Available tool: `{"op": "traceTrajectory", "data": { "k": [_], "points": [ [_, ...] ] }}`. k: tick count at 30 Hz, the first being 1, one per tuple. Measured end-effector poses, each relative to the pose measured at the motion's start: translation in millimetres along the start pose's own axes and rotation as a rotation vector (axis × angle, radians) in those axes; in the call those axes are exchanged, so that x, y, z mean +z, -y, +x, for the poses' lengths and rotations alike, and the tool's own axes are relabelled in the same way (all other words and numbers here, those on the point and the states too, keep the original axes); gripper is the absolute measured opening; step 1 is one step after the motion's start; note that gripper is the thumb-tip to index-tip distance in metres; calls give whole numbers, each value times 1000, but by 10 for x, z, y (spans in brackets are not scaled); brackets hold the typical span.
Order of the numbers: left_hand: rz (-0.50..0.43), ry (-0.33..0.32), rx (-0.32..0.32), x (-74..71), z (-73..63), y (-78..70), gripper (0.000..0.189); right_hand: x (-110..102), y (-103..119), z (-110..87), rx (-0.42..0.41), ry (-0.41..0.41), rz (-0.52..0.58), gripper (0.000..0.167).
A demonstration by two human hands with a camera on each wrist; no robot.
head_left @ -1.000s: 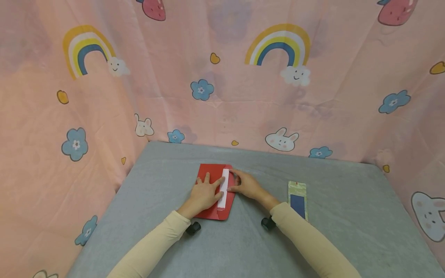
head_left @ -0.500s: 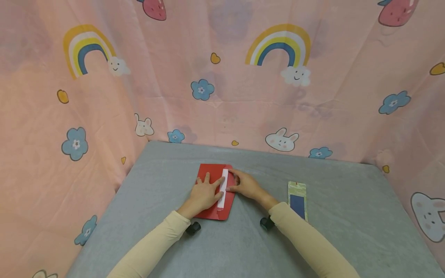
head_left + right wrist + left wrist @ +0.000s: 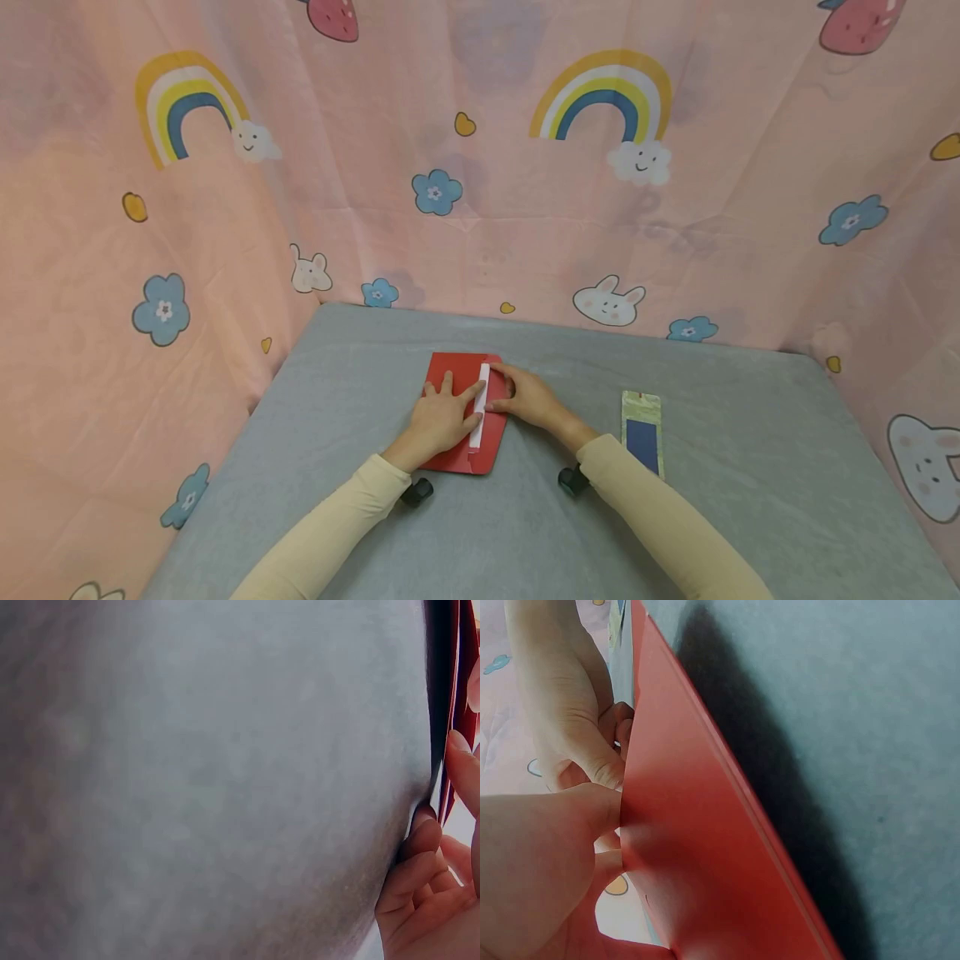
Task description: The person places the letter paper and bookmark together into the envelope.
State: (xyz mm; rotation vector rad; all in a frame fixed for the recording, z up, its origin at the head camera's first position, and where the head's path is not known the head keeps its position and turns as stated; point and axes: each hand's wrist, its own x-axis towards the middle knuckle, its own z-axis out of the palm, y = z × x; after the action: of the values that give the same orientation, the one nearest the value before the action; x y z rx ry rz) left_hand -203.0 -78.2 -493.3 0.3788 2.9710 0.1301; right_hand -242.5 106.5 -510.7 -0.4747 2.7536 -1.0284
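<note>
A red envelope (image 3: 459,364) lies on the grey-covered table, its flap side to the right. Down its right part runs an upright white strip, the visible edge of a white paper (image 3: 476,433). My left hand (image 3: 437,419) rests on the envelope with fingers spread, two tips by the strip. At the strip's right edge, my right hand (image 3: 531,400) holds the white paper with thumb and index finger. In the left wrist view the red envelope (image 3: 697,817) stands large beside both hands. Curled fingers of the right hand (image 3: 427,900) show in the right wrist view; their tips are partly hidden.
A pale green patterned piece with a dark blue panel (image 3: 642,440) lies to the right, partly behind the right sleeve (image 3: 667,525). The grey table (image 3: 750,433) meets a pink printed curtain (image 3: 487,250) at the back and sides. Dark wrist cameras sit under both wrists.
The white strip has grown narrower as the right hand moved slightly left, the paper sliding into the envelope. The left hand and envelope have stayed in place.
</note>
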Motion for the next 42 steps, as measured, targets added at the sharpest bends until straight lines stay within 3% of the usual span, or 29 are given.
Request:
{"op": "traceTrajectory", "data": {
  "k": [42],
  "points": [
    [0, 0, 10, 2, 0, -1, 60, 87, 77, 19, 18, -43, -46, 69]
  ]
}}
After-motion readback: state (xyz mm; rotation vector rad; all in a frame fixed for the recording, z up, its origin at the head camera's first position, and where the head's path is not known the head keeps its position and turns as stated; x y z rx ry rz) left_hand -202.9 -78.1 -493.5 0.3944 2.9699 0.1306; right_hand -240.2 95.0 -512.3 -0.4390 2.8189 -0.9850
